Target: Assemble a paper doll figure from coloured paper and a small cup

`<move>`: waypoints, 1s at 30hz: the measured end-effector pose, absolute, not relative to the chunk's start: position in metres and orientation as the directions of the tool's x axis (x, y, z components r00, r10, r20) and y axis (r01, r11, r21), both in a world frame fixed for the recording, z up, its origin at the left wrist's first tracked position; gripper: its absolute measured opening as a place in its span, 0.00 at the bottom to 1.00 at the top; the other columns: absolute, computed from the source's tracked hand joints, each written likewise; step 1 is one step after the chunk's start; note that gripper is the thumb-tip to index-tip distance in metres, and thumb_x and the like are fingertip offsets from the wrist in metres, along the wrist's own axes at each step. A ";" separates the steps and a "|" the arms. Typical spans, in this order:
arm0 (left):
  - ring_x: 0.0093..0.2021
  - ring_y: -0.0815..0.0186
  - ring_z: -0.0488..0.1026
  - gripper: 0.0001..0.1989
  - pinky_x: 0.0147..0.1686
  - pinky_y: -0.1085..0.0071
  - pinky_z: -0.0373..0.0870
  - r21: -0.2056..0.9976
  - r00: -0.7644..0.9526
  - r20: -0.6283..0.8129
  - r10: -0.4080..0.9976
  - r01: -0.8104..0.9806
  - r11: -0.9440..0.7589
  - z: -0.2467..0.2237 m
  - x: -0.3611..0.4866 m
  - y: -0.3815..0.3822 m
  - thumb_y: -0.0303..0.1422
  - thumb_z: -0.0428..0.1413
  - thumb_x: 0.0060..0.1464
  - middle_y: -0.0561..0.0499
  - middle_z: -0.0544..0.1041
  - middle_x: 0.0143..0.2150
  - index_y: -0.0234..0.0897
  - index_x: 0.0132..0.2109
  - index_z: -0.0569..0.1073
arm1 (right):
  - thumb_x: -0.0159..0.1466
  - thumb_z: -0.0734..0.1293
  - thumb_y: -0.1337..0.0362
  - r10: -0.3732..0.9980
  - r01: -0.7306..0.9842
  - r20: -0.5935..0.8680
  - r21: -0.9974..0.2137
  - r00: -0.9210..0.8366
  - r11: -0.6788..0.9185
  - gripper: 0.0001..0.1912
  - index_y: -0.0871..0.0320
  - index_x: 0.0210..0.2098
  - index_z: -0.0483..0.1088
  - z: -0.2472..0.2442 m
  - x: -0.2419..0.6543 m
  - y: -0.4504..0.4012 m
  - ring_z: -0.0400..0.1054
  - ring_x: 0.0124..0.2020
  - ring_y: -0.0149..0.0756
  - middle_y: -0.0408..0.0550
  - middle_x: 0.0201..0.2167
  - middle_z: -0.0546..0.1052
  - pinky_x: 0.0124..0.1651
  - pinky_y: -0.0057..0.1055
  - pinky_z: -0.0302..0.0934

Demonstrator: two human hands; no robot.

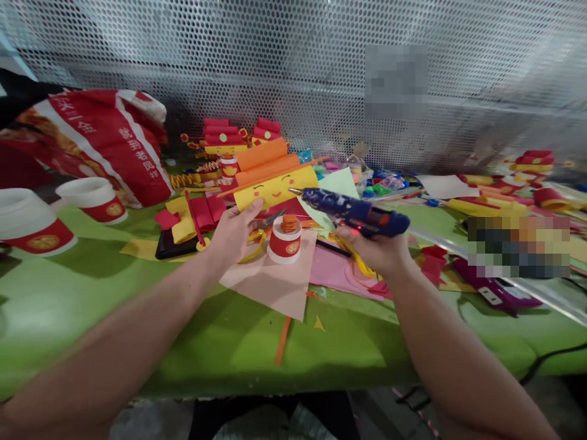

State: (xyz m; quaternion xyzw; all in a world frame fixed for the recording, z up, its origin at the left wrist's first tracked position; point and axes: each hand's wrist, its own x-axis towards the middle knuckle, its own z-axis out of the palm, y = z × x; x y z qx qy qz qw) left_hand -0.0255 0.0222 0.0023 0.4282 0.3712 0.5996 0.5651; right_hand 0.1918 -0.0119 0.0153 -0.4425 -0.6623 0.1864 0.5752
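My left hand (236, 232) grips the lower left edge of a yellow paper roll (275, 187) with a drawn face and orange paper rolls (266, 162) on top. My right hand (376, 247) is closed around a dark blue glue gun (353, 211), its nozzle pointing left, close to the lower right of the face. Below and between my hands a paper cup (284, 247) with a red band stands on a pale pink sheet (275, 284), folded orange paper on its top. Scissors (270, 221) with yellow handles lie behind the cup, partly hidden by my left hand.
Larger white cups (39, 229) and a red bag (132, 153) stand at the left. Finished paper figures (223, 137) are at the back. Coloured paper and a purple object (495, 287) lie at the right on the green table (206, 348). A perforated metal panel (275, 73) rises behind.
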 end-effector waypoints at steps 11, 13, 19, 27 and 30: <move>0.40 0.60 0.74 0.17 0.38 0.66 0.70 0.887 0.090 -0.043 0.995 -0.455 0.079 0.012 -0.023 0.010 0.42 0.58 0.47 0.45 0.77 0.36 0.34 0.40 0.72 | 0.54 0.65 0.54 0.685 0.748 0.705 -0.353 -0.184 0.563 0.11 0.53 0.30 0.64 0.007 0.177 -0.019 0.69 0.28 0.35 0.44 0.26 0.74 0.28 0.29 0.59; 0.40 0.60 0.73 0.17 0.38 0.66 0.70 0.881 0.101 -0.059 0.993 -0.463 0.100 0.014 -0.022 0.008 0.42 0.58 0.47 0.45 0.77 0.36 0.34 0.40 0.72 | 0.55 0.65 0.54 0.644 0.740 0.736 -0.311 -0.210 0.596 0.11 0.54 0.30 0.63 0.006 0.177 -0.018 0.69 0.27 0.35 0.44 0.25 0.74 0.27 0.29 0.59; 0.40 0.60 0.72 0.17 0.41 0.64 0.70 0.867 0.092 -0.036 0.995 -0.492 0.077 0.017 -0.019 0.006 0.40 0.56 0.49 0.45 0.76 0.39 0.34 0.42 0.72 | 0.55 0.64 0.54 0.596 0.751 0.770 -0.250 -0.228 0.611 0.11 0.54 0.31 0.63 0.006 0.176 -0.017 0.70 0.26 0.35 0.43 0.25 0.74 0.25 0.29 0.58; 0.44 0.59 0.71 0.12 0.44 0.63 0.69 0.867 0.069 -0.014 0.998 -0.497 0.047 0.019 -0.018 0.006 0.39 0.54 0.52 0.45 0.75 0.38 0.34 0.39 0.72 | 0.56 0.64 0.54 0.594 0.775 0.770 -0.224 -0.231 0.591 0.11 0.54 0.31 0.62 0.004 0.177 -0.016 0.70 0.26 0.35 0.43 0.25 0.74 0.25 0.28 0.58; 0.44 0.59 0.71 0.13 0.45 0.62 0.69 0.868 0.068 0.000 0.998 -0.496 0.033 0.018 -0.018 0.007 0.39 0.53 0.52 0.45 0.75 0.40 0.35 0.41 0.72 | 0.56 0.64 0.55 0.574 0.769 0.783 -0.207 -0.241 0.605 0.10 0.54 0.31 0.62 0.003 0.177 -0.016 0.70 0.26 0.34 0.43 0.25 0.74 0.25 0.27 0.58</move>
